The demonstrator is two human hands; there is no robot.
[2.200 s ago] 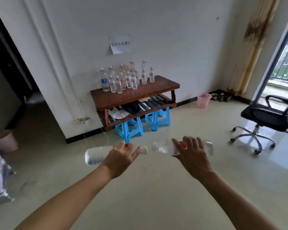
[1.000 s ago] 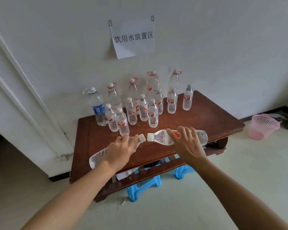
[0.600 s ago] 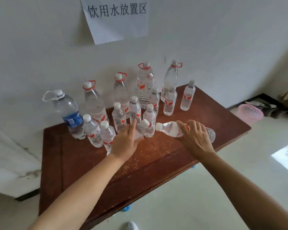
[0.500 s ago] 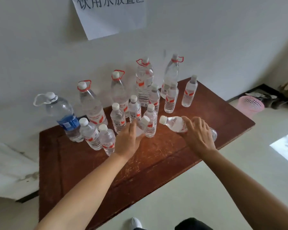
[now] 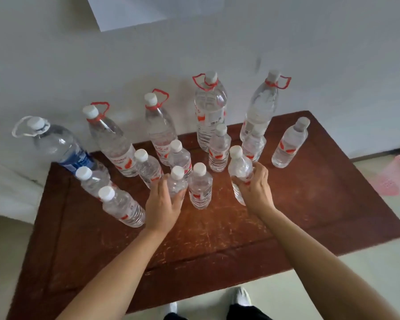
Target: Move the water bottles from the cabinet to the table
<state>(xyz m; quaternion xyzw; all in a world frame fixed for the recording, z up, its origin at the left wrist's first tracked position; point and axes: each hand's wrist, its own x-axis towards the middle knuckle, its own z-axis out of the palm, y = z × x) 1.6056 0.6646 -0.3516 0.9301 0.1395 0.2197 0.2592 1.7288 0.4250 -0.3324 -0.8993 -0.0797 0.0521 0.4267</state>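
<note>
Bottles upright, one per hand: left hand [image 5: 163, 202] clamped on small bottle [image 5: 176, 184], right hand [image 5: 254, 188] clamped on second bottle [image 5: 239, 167]; both mid-table [image 5: 310, 204], just before back-edge cluster.

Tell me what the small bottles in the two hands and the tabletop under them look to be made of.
Bottle in the left hand and bottle in the right hand: clear, ribbed, thin plastic by the look, with white screw caps that seem plastic. Tabletop: reddish-brown wood, apparently varnished, with grain and pale scratches in its worn finish.
</note>
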